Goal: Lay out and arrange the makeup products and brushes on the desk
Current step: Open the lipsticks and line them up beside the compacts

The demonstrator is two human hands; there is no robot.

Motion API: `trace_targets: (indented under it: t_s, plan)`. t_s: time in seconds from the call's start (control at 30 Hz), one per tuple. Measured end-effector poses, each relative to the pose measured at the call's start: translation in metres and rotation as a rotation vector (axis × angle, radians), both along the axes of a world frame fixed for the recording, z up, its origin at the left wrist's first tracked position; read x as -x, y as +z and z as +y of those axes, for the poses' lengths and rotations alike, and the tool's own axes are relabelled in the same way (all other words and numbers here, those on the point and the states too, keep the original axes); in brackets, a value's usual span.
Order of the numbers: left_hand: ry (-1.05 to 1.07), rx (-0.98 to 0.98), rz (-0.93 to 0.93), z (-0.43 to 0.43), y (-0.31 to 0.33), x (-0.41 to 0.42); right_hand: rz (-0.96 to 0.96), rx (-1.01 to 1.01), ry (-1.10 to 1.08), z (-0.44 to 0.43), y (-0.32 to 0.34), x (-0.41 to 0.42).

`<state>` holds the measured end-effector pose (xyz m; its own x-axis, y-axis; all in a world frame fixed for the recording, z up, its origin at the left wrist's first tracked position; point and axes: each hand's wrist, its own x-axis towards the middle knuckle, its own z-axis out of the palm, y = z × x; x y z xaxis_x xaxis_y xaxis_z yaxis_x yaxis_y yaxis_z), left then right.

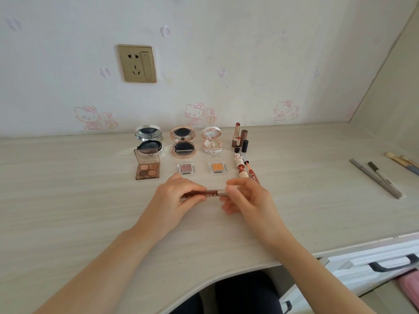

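Observation:
A brown lip gloss tube [209, 192] with a silver cap lies crosswise just above the desk [68, 200]. My left hand [179, 196] grips its brown body and my right hand [247, 196] pinches the silver cap end. Behind them stand three open compacts: silver [148, 138], rose gold [183, 141] and white [211, 140]. In front of those lie a brown four-pan eyeshadow palette [147, 165], a pink single shadow [186, 168] and an orange single shadow [217, 167]. Lipsticks [240, 138] stand at the right of the row, with two lip tubes [246, 167] lying below them.
Two grey pencils [378, 180] and some brushes [403, 163] lie at the desk's far right. The wall with a gold socket [137, 63] backs the desk. A drawer handle [392, 262] shows below the right front edge.

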<state>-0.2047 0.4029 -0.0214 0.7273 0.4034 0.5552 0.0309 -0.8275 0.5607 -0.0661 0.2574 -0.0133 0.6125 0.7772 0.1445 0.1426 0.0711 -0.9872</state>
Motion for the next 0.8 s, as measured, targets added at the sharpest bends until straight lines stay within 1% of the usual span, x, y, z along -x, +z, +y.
trace_targets:
  t_s: [0.1, 0.2, 0.27, 0.37, 0.43, 0.6, 0.67, 0.77, 0.8]
  plan:
    - [-0.005, 0.016, -0.008, -0.001, 0.0, -0.0007, -0.072, 0.042, -0.026, 0.001, -0.0045, -0.0029]
    - [-0.003, 0.018, -0.005, -0.0004, -0.0008, 0.0, -0.153, 0.058, 0.006, -0.0011, -0.006, -0.0052]
    - [-0.002, 0.016, -0.006, 0.0005, -0.0003, 0.0009, -0.118, 0.024, 0.025, -0.0012, -0.0053, -0.0047]
    - [-0.009, 0.012, -0.012, -0.0012, 0.001, 0.0009, 0.008, -0.029, -0.006, 0.0012, -0.0042, -0.0034]
    - [-0.019, 0.019, -0.012, -0.0021, 0.0006, 0.0006, -0.023, 0.004, -0.022, 0.0021, -0.0047, -0.0036]
    - [-0.019, 0.034, -0.026, -0.0027, -0.0011, 0.0003, -0.161, 0.052, 0.019, -0.002, -0.0062, -0.0049]
    - [-0.023, 0.036, -0.032, -0.0038, -0.0007, 0.0001, -0.151, 0.027, 0.02, -0.0016, -0.0069, -0.0061]
    - [-0.027, 0.03, -0.031, -0.0038, -0.0005, -0.0008, -0.063, 0.017, -0.007, 0.0019, -0.0062, -0.0057]
    - [-0.026, 0.032, -0.03, -0.0035, -0.0008, -0.0007, -0.08, 0.03, -0.009, 0.0027, -0.0071, -0.0058]
